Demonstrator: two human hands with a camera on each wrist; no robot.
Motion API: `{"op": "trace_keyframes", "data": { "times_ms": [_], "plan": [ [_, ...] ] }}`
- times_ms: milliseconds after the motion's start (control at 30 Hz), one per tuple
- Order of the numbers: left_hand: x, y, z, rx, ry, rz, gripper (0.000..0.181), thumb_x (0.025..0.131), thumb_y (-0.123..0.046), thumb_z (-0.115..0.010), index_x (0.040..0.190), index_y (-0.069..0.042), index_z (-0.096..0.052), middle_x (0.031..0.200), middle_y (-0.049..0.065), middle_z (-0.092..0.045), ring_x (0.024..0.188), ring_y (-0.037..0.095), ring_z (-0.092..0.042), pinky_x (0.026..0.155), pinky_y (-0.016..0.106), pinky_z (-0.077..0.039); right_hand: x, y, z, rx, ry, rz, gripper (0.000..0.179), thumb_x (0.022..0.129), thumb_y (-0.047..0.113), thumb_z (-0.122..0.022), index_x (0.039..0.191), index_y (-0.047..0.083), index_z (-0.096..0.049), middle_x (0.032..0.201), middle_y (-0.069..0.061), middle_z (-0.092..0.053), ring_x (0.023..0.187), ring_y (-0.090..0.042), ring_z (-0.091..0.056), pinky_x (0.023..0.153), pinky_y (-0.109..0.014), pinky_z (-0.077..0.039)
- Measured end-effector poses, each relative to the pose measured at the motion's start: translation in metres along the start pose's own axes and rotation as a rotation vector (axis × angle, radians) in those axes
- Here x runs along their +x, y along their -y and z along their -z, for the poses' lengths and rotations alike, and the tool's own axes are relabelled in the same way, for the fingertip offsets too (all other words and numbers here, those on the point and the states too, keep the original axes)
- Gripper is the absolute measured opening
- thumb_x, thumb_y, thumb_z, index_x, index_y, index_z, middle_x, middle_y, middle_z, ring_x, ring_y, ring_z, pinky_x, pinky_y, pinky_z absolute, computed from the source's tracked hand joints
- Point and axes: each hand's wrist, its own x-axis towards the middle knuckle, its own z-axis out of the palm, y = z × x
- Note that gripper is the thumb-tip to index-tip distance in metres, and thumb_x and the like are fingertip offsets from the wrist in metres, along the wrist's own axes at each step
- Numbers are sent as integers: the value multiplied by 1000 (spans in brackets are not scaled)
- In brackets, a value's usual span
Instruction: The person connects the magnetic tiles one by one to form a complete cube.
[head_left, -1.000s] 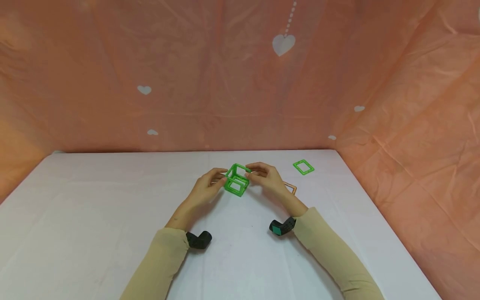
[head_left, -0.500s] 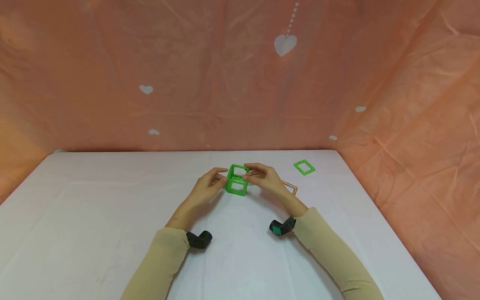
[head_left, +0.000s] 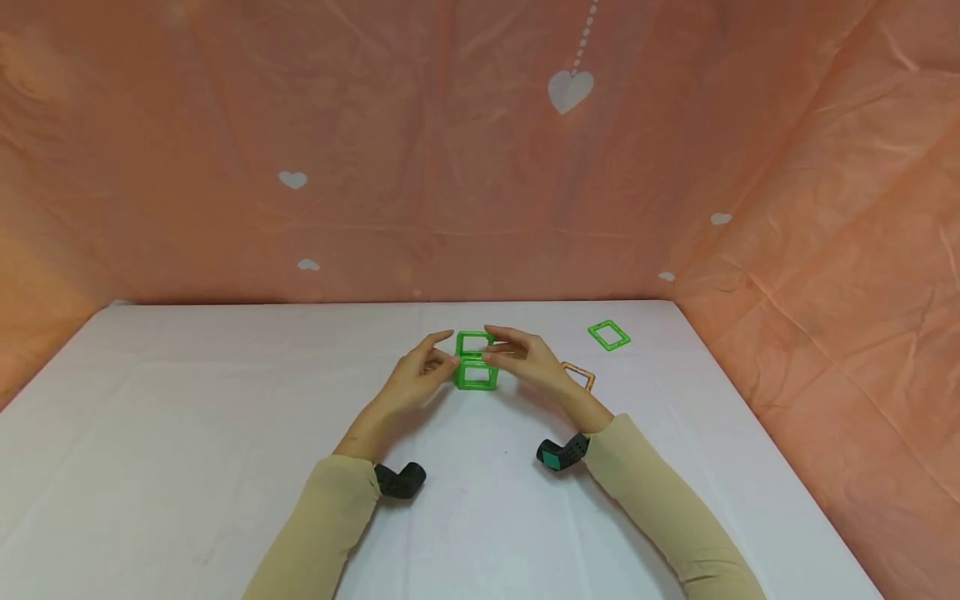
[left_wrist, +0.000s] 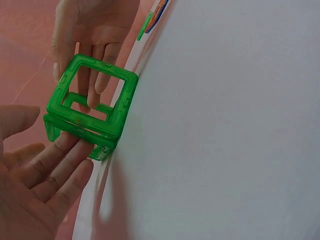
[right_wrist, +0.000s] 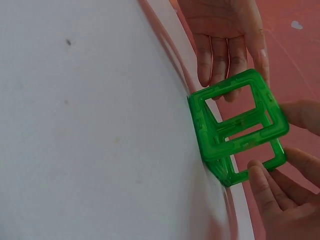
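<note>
A green open-frame box built of square magnetic tiles sits near the middle of the white table, between my two hands. The head view shows its front panel squarely, with what appears to be an open top. At its left side is my left hand, palm inward; in the left wrist view its straight fingers touch one side frame. On the opposite side, my right hand has extended fingers against the box frame. Some fingertips are hidden behind the green bars.
A loose green square tile lies flat toward the back right of the table. An orange tile lies behind my right wrist, partly covered. A pink-orange cloth hangs along the back and sides.
The green box has turned from an angled stance until its front faces me squarely. My left index finger has lifted slightly from it. The loose tiles stay where they were.
</note>
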Motion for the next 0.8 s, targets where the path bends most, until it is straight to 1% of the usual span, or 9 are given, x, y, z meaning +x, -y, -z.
{"op": "trace_keyframes", "data": {
  "times_ms": [233, 367, 533, 800],
  "plan": [
    [0, -1, -1, 7, 6, -5, 58, 98, -20, -55, 148, -4, -32, 108, 16, -68, 100, 27, -65, 90, 42, -51, 0, 0, 0, -18, 3, -6, 55, 91, 8, -64, 142, -1, -44, 131, -27, -55, 120, -36, -56, 103, -48, -43],
    [0, -2, -1, 15, 2, -12, 59, 97, -19, -56, 148, -4, -32, 106, 16, -68, 98, 26, -65, 88, 40, -52, 0, 1, 0, -27, 18, -15, 56, 91, 9, -63, 143, 1, -42, 136, -25, -51, 122, -35, -55, 104, -49, -41],
    [1, -2, -1, 28, 4, -25, 59, 97, -18, -57, 148, -2, -32, 105, 17, -69, 94, 25, -66, 83, 38, -52, 1, 2, 1, -3, 36, -33, 58, 91, 12, -63, 145, 4, -41, 141, -23, -46, 125, -34, -53, 107, -50, -38],
    [1, -1, -2, 29, 20, -23, 58, 97, -19, -56, 147, -1, -33, 106, 18, -68, 92, 24, -65, 78, 34, -53, 2, -1, 4, 30, 58, -75, 59, 91, 15, -65, 146, 12, -42, 144, -18, -45, 128, -31, -51, 107, -48, -39]
  ]
}}
